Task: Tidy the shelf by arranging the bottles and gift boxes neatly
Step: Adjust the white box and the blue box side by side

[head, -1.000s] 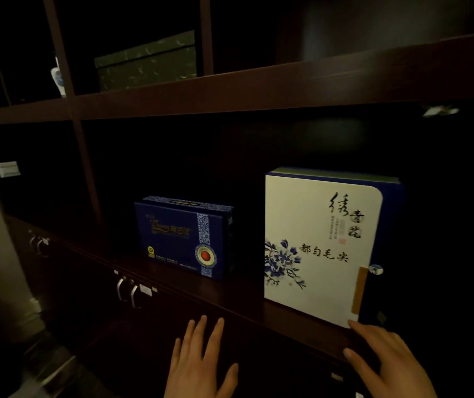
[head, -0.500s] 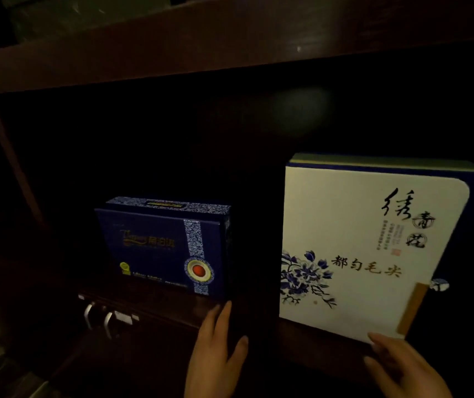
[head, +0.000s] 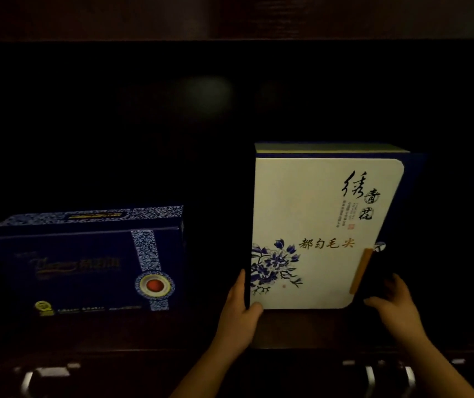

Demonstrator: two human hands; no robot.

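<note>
A tall white gift box [head: 316, 225] with blue flowers and black calligraphy stands upright on the dark wooden shelf [head: 172, 328], right of the middle. My left hand [head: 238, 305] grips its lower left corner, thumb on the front face. My right hand [head: 394, 303] holds the dark blue right side near the bottom. A lower dark blue gift box [head: 86, 262] with a patterned white band and a red round seal stands to the left, apart from the white one. No bottles are in view.
The shelf board above [head: 230, 18] runs across the top of the view. Below the shelf edge are cabinet doors with metal handles [head: 29, 380], and more handles [head: 373, 374] at the right. The back of the shelf is dark.
Both hands rose from the shelf's front edge and took hold of the white gift box at its lower corners. My head moved closer, so both boxes look larger.
</note>
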